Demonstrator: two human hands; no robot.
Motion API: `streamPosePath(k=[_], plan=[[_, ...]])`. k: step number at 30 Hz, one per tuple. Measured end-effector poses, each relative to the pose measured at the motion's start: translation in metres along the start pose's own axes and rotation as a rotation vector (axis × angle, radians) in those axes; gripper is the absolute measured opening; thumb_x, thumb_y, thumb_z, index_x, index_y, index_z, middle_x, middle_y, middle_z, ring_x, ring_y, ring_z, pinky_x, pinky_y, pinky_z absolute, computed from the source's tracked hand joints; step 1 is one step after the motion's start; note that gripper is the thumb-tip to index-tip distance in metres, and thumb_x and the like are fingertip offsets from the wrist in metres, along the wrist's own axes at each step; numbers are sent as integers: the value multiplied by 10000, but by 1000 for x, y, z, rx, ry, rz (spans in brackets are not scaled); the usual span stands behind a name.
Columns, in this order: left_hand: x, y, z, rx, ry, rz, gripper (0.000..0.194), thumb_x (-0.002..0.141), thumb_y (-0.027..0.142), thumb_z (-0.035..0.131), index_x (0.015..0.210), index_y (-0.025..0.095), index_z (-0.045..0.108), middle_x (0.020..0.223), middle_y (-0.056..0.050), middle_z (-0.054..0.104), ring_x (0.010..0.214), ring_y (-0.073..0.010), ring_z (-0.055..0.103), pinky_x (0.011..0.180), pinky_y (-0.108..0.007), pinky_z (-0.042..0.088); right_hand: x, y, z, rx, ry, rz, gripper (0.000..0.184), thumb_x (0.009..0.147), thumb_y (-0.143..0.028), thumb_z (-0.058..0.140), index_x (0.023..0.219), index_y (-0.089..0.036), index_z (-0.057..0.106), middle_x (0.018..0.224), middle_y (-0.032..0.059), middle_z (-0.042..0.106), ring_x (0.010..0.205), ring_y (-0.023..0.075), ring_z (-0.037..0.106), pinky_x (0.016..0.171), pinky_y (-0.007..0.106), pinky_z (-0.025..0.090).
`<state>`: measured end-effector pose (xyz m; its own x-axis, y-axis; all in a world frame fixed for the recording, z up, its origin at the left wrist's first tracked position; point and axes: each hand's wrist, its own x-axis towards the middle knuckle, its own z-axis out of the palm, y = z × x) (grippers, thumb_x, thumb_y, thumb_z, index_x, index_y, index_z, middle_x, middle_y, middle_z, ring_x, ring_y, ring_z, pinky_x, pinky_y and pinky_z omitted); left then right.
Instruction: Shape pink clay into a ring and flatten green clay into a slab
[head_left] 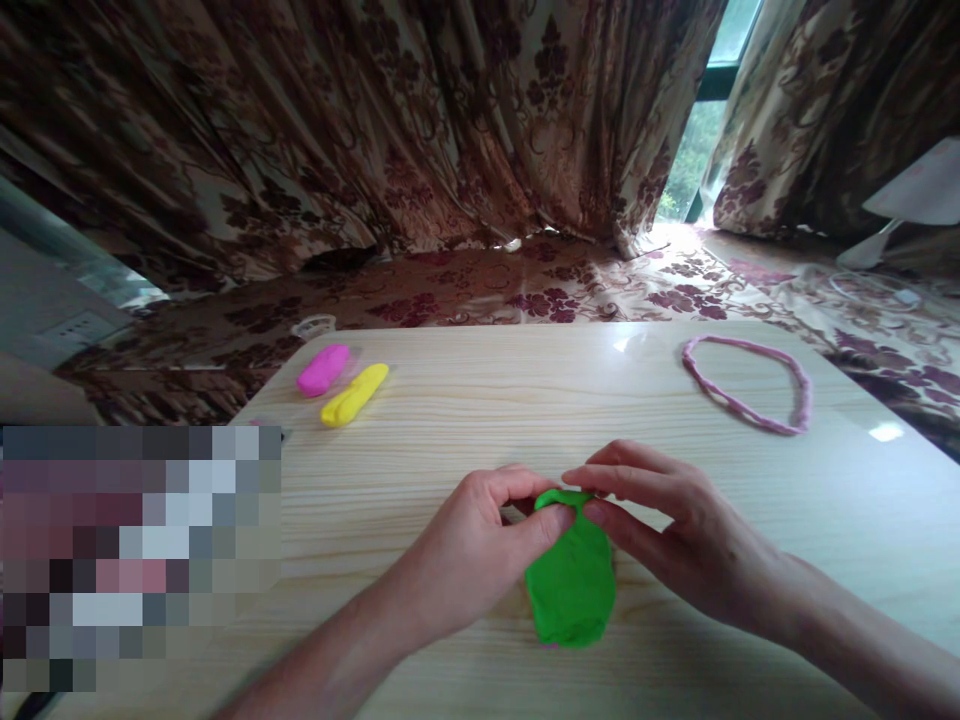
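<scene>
At the far left, beyond the table, a pale wall carries a white socket plate [79, 330], while on the near left a block of coarse pixels hides whatever lies there. Near the far left corner of the pale, wood-grained, glossy table [480, 400], you have a short, rounded magenta lump of soft modelling material [323, 370], and just to its right and a little nearer, a longer bright yellow piece of the same soft stuff [355, 395], grooved along its near end. Behind them, a brown and cream floral curtain [450, 120] hangs in folds across the far side. Near the middle, your left hand [487, 545] grips the far left part of a flat, bright green, roughly oval sheet of soft material [574, 575], thumb on top; a speck of magenta shows at its near edge. The sheet is at the near middle; you cannot tell whether it rests on the tabletop. To its right, your right hand [682, 520] is partly curled, thumb touching the sheet's far right edge; whether it pinches there, you cannot tell. Farther right, well apart from your hands, lies a thin lilac-pink loop [805, 400], and beyond the table at far right stands a white-shaded lamp [919, 190].
</scene>
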<state>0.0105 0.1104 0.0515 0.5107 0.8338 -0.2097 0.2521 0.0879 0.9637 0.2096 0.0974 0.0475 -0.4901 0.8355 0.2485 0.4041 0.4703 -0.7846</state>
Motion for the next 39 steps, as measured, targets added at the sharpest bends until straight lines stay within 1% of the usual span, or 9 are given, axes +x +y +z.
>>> streamPosePath(k=[4, 7, 11, 16, 19, 23, 28, 33, 39], plan=[[-9, 2, 5, -400, -83, -135, 220, 814, 270, 608, 998, 177, 684, 858, -31, 649, 802, -151, 559, 729, -258, 419, -2, -5, -1, 30, 10, -106, 341, 892, -121, 499, 1192, -261, 579, 954, 43, 543, 844, 131, 538, 721, 252, 458], [-16, 0, 15, -580, -96, -208, 198, 801, 296, 632, 928, 153, 686, 791, -19, 610, 711, -114, 526, 658, -227, 397, -4, -12, -3, 61, -20, -67, 341, 900, -150, 496, 1212, -266, 566, 1015, 51, 525, 933, 148, 527, 791, 269, 459], [-23, 1, 23, -545, -110, -202, 202, 804, 312, 632, 860, 124, 682, 702, 1, 545, 626, -85, 445, 585, -211, 332, -6, -24, -9, 188, -158, 50, 343, 957, -251, 389, 1276, -310, 502, 1204, 36, 478, 1132, 168, 463, 960, 302, 403], [-28, 10, 24, -542, -174, -190, 186, 814, 265, 607, 935, 153, 694, 723, 0, 538, 675, -105, 458, 630, -223, 332, -9, -33, -10, 225, -243, 64, 382, 986, -273, 265, 1295, -375, 465, 1311, -3, 436, 1232, 173, 397, 1028, 325, 338], [-31, 12, 27, -569, -156, -141, 180, 818, 246, 591, 931, 175, 711, 669, 5, 517, 751, -145, 513, 735, -255, 369, -12, -33, -7, 249, -246, 63, 377, 979, -319, 278, 1307, -368, 459, 1269, 11, 466, 1200, 183, 427, 1030, 340, 336], [-33, 8, 28, -616, -145, -171, 155, 805, 249, 601, 877, 177, 719, 651, -3, 543, 783, -176, 557, 820, -305, 391, -13, -33, -5, 267, -251, 23, 382, 966, -388, 294, 1312, -374, 454, 1254, 20, 479, 1206, 200, 425, 1026, 354, 344], [-32, 10, 25, -575, -172, -221, 165, 769, 273, 637, 878, 185, 725, 688, -14, 608, 756, -185, 582, 770, -293, 422, -11, -35, -6, 269, -255, 36, 405, 967, -411, 262, 1309, -357, 472, 1279, 30, 474, 1224, 216, 419, 1039, 387, 333], [-34, 15, 27, -621, -214, -163, 159, 793, 209, 595, 854, 141, 725, 800, -36, 616, 784, -156, 545, 713, -239, 383, -12, -38, -5, 175, -242, -91, 414, 948, -339, 388, 1341, -468, 362, 1361, -29, 435, 1319, 195, 324, 1027, 332, 371], [-36, 7, 23, -636, -159, -218, 154, 783, 265, 628, 803, 133, 706, 671, -4, 528, 629, -107, 453, 637, -227, 351, -21, -30, -13, 56, -185, -30, 448, 948, -406, 322, 1395, -367, 327, 1467, 2, 279, 1361, 263, 244, 1053, 389, 356]])
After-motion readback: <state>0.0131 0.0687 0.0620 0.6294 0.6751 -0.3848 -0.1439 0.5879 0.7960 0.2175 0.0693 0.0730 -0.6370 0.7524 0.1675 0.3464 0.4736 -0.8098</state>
